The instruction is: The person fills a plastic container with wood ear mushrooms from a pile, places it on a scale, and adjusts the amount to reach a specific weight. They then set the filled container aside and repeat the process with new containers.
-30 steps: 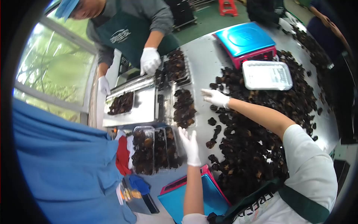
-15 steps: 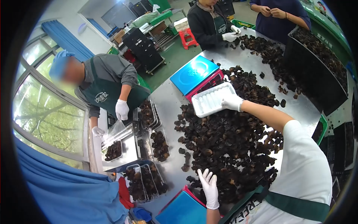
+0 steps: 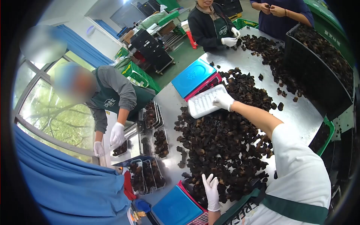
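Note:
My right hand (image 3: 224,100), in a white glove, grips the near right edge of a white plastic tray (image 3: 205,103) with a ribbed bottom. No pieces show in the tray, which is over the far left part of a heap of dark brown, dried-mushroom-like pieces (image 3: 221,138). Beside the tray lies a scale with a blue top (image 3: 195,77) and a pink body. My left hand (image 3: 212,192), also gloved, is at the heap's near edge with its fingers apart and nothing in them. A second blue-topped scale (image 3: 176,208) sits left of it.
Clear trays (image 3: 148,176) of dark pieces stand along the table's left side. There a co-worker (image 3: 116,88) in a green apron bends over another tray. Two more people handle pieces at the far end. A tall black crate (image 3: 318,71) full of pieces stands far right.
The view has shifted a little. My right hand has brought the tray slightly left, closer beside the far scale. My left hand stays open by the heap. The left co-worker has bent lower.

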`<state>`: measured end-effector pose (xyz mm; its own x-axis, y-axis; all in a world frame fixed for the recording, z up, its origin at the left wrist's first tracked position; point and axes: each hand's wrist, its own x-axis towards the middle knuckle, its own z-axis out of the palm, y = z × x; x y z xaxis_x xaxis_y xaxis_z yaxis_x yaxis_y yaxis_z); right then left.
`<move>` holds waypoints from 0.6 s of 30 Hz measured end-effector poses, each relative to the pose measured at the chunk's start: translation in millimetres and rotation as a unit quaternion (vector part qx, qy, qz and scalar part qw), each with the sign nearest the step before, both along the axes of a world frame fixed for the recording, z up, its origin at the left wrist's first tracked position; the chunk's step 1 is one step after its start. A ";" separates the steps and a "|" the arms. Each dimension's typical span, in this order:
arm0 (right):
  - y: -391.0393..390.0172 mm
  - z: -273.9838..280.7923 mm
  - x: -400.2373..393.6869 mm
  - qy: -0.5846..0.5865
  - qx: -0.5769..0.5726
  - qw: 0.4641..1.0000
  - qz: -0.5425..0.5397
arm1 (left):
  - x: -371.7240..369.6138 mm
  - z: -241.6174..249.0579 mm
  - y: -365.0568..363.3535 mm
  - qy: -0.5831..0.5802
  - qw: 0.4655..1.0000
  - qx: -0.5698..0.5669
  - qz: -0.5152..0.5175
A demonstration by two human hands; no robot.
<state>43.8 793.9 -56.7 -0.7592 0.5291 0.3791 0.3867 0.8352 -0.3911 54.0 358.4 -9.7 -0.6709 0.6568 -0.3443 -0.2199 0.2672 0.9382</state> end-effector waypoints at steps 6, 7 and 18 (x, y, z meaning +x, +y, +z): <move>-74.7 45.7 54.4 0.252 0.199 0.943 0.090 | 8.9 -15.1 6.3 -0.026 0.999 0.024 0.028; -87.7 46.0 69.1 0.177 0.209 0.956 0.106 | 12.0 -16.2 7.9 -0.032 0.999 0.034 0.024; -156.6 -17.7 152.1 0.072 -0.007 0.990 -0.121 | 39.6 -44.9 20.3 0.212 0.970 -0.081 -0.089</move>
<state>195.9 637.3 -74.4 -0.5476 0.6949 0.4662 0.5145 0.7190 -0.4674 93.6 378.6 -54.6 -0.6556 0.7355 -0.1710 0.2387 0.4167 0.8771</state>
